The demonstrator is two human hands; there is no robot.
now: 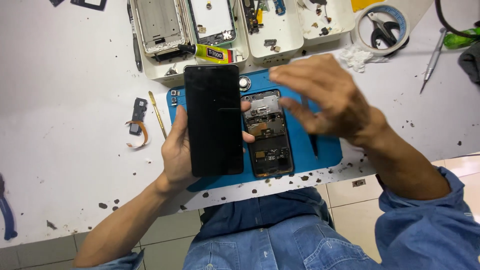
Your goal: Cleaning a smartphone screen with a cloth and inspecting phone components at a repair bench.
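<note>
1. Your denim lap sits nearest the lens, at the edge of the white desk (60, 150); a blue mat (325, 150) lies on the desk just beyond.
2. Your left hand (176, 152) grips a black screen panel (214, 120) by its long edges, glass up, held over the mat's left half.
3. Your right hand (325, 97) hovers, blurred, fingers spread and holding nothing, above the mat's right half.
4. An opened phone body (269, 135) lies on the mat just right of the panel, its boards exposed; your left fingertips touch its edge.
5. White parts trays (272, 45) stand behind the mat; a yellow-and-black glue tube (212, 52) lies against them; a tape roll (382, 27) with scissors inside sits to the right.
</note>
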